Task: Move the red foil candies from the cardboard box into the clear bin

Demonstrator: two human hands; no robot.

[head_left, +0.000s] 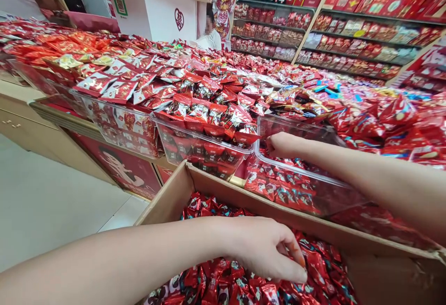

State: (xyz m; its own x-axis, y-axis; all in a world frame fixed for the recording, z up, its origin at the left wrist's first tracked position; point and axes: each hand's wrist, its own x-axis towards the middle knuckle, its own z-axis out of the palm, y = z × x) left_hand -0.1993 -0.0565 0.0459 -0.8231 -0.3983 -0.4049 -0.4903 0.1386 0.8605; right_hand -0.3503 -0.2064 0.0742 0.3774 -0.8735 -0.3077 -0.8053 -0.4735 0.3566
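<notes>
My left hand (pixel 265 247) is over the open cardboard box (pixel 223 193), its fingers curled and the thumb near the fingertips. Just beneath it lie many red-wrapped candies (pixel 223 282) with blue and white prints; whether it pinches one is hidden. My right hand (pixel 284 145) reaches into a clear plastic bin (pixel 299 168), fingers bent and closed. Inside that bin, similar red candies (pixel 278 186) are stacked in rows against the front wall, below the rim. What the right fingers hold, if anything, does not show.
A neighbouring clear bin (pixel 205 145) is heaped with red and black candy packets (pixel 209 110). More bins (pixel 118 124) continue leftward along the counter. Behind are shelves (pixel 272 31) of packets, bottles and red boxes. A person (pixel 209 38) is at the back.
</notes>
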